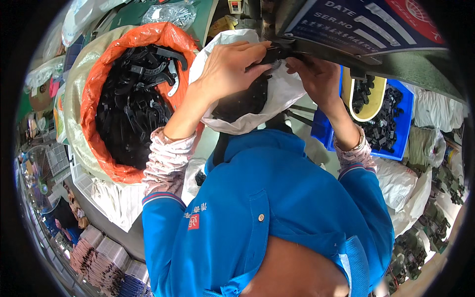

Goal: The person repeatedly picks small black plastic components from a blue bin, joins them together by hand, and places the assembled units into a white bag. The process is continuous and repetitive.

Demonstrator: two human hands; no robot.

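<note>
I see the dark part (282, 52) between the left hand (230, 68) and the right hand (319, 81), its long axis unclear, both hands' fingers curled toward it, their grip uncertain to me, with the white bag (287, 96) below, orange bag (92, 111) left, blue bin (324, 131) right, and machine (341, 35) overhanging the right.

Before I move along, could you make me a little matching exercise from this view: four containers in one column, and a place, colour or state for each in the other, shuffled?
Column one:
1. Orange sack
2. White sack
3. Oval tub
4. Rectangular bin

Column two:
A. Blue
B. Open, under the left hand
C. Yellow
D. Farthest to the person's left

Right pairs: 1-D, 2-B, 3-C, 4-A.
</note>
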